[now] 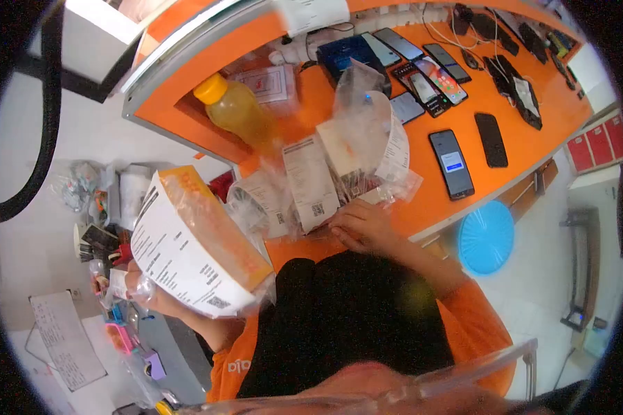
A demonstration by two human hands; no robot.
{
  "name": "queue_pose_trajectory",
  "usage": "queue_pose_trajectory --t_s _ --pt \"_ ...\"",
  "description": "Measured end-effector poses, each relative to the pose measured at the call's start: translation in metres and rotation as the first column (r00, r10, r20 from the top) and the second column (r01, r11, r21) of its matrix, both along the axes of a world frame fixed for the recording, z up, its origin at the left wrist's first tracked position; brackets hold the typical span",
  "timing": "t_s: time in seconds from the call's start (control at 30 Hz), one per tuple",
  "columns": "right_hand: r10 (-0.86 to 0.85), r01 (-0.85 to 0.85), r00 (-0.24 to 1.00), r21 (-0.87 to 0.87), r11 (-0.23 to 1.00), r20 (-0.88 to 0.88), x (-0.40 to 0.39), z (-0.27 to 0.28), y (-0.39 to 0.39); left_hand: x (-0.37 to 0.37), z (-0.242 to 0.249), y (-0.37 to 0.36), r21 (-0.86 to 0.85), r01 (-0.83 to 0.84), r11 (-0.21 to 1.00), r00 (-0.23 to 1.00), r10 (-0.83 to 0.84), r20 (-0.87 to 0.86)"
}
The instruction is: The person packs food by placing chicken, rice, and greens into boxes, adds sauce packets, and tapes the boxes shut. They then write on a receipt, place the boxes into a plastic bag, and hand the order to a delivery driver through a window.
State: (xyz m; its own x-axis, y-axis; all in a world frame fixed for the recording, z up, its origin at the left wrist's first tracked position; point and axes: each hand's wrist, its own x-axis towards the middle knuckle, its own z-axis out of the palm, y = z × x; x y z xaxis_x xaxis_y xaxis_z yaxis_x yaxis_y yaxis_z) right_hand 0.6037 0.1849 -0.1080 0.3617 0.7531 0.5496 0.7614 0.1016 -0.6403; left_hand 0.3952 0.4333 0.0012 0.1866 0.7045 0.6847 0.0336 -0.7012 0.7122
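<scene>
A large orange-and-white package (197, 242) with a printed label, wrapped in clear plastic, is held up on the left. My left hand (137, 280) grips its lower left edge, partly hidden by the package. At the orange desk's front edge, my right hand (358, 225) touches the lower end of a labelled packet (311, 181), its fingers bent; whether they pinch it is unclear. Beside that packet lie another plastic-wrapped packet (264, 200) and a pale package (342, 146). A curled label (393, 149) in clear plastic stands to their right.
A yellow-capped bottle (237, 111) stands behind the packets. Several phones lie on the orange desk (533, 149), one with a lit screen (452, 164). Cables run along the back. A blue round stool (486, 237) stands below the right edge, and a whiteboard (68, 339) is at lower left.
</scene>
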Motion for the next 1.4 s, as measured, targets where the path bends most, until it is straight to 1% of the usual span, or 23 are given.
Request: queue_pose_trajectory --t_s 0.1,0.17,0.2,0.23,0.27,0.37,0.53,0.63,0.7,0.73,0.83,0.87,0.97,1.07,1.1,1.13,1.17,1.2,1.23,1.27,1.3,1.37,1.4 --pt "-0.002 0.002 0.996 -0.001 1.0 0.09 0.002 0.005 0.018 0.015 -0.006 0.007 0.001 -0.053 0.999 0.997 0.053 0.054" --pt "0.022 -0.021 0.994 -0.013 1.0 0.109 0.004 0.006 0.025 0.041 0.008 -0.008 -0.002 0.042 0.999 0.996 -0.042 -0.073" --pt "0.06 -0.057 0.994 -0.033 0.998 0.093 0.004 0.005 0.027 0.056 0.002 -0.012 -0.008 0.038 0.999 0.999 -0.038 0.009" --pt "0.097 -0.093 0.992 -0.053 0.994 0.076 0.004 0.003 0.029 0.056 -0.009 0.0 0.0 0.163 0.987 0.983 -0.162 -0.081" --pt "0.102 -0.098 0.992 -0.054 0.994 0.08 0.004 0.001 0.029 0.066 -0.022 0.01 -0.001 0.28 0.96 0.959 -0.28 -0.045" --pt "0.115 -0.11 0.992 -0.099 0.989 0.046 0.003 -0.008 0.025 0.083 -0.055 0.025 -0.277 0.416 0.866 0.877 -0.463 -0.131" --pt "0.084 -0.075 0.995 -0.169 0.983 0.048 0.005 -0.03 0.012 0.086 -0.077 0.021 -0.411 0.424 0.807 0.865 -0.495 -0.078" --pt "0.11 -0.079 0.985 -0.216 0.973 0.136 0.005 -0.05 -0.004 0.085 -0.08 0.022 -0.317 0.431 0.845 0.845 -0.501 -0.186" --pt "0.163 -0.194 0.978 -0.284 0.939 -0.129 0.004 -0.104 -0.022 0.084 -0.088 0.024 -0.308 0.358 0.881 0.876 -0.431 -0.216" --pt "0.195 -0.212 0.977 -0.252 0.944 -0.091 0.019 -0.108 -0.049 0.084 -0.086 0.024 -0.333 0.399 0.854 0.857 -0.476 -0.194" --pt "-0.129 0.134 0.987 0.05 0.99 -0.092 0.058 -0.119 -0.091 0.084 -0.087 0.019 -0.4 0.472 0.786 0.836 -0.543 -0.081" --pt "-0.228 0.247 0.964 0.139 0.959 -0.138 0.07 -0.118 -0.095 0.082 -0.095 0.024 -0.382 0.461 0.801 0.831 -0.541 -0.133" --pt "-0.482 0.581 0.807 0.317 0.75 -0.34 0.091 -0.1 -0.08 0.081 -0.094 0.024 -0.418 0.48 0.771 0.811 -0.572 -0.123" --pt "-0.645 0.856 0.517 0.336 0.392 -0.563 0.1 -0.077 -0.07 0.084 -0.088 0.022 -0.365 0.448 0.816 0.825 -0.535 -0.182" --pt "-0.643 0.853 0.522 0.34 0.396 -0.561 0.153 -0.174 -0.098 0.085 -0.088 0.022 -0.353 0.444 0.824 0.824 -0.53 -0.201" --pt "-0.227 0.679 0.463 0.178 0.712 -0.857 0.169 -0.271 -0.154 0.085 -0.092 0.024 -0.337 0.42 0.843 0.835 -0.504 -0.22" --pt "0.141 0.344 0.124 0.176 0.922 -0.982 0.189 -0.345 -0.164 0.085 -0.092 0.023 -0.339 0.415 0.844 0.838 -0.5 -0.22" --pt "0.141 0.34 0.12 0.174 0.924 -0.983 0.199 -0.415 -0.163 0.085 -0.091 0.024 -0.353 0.436 0.828 0.829 -0.522 -0.2" --pt "0.459 0.518 -0.006 0.39 0.762 -0.888 0.191 -0.479 -0.153 0.086 -0.09 0.024 -0.366 0.458 0.81 0.819 -0.545 -0.181" --pt "0.736 0.698 -0.061 0.498 0.515 -0.675 0.147 -0.42 -0.109 0.086 -0.09 0.023 -0.37 0.454 0.811 0.819 -0.543 -0.185" --pt "0.735 0.7 -0.065 0.494 0.515 -0.675 0.136 -0.328 -0.074 0.086 -0.09 0.023 -0.364 0.459 0.81 0.819 -0.545 -0.179" --pt "0.123 0.628 0.155 0.193 0.754 -0.98 0.079 -0.091 -0.03 0.087 -0.09 0.023 -0.359 0.467 0.808 0.819 -0.548 -0.168" --pt "0.12 0.626 0.159 0.194 0.755 -0.98 0.078 -0.077 -0.034 0.086 -0.091 0.022 -0.396 0.455 0.798 0.826 -0.544 -0.148"
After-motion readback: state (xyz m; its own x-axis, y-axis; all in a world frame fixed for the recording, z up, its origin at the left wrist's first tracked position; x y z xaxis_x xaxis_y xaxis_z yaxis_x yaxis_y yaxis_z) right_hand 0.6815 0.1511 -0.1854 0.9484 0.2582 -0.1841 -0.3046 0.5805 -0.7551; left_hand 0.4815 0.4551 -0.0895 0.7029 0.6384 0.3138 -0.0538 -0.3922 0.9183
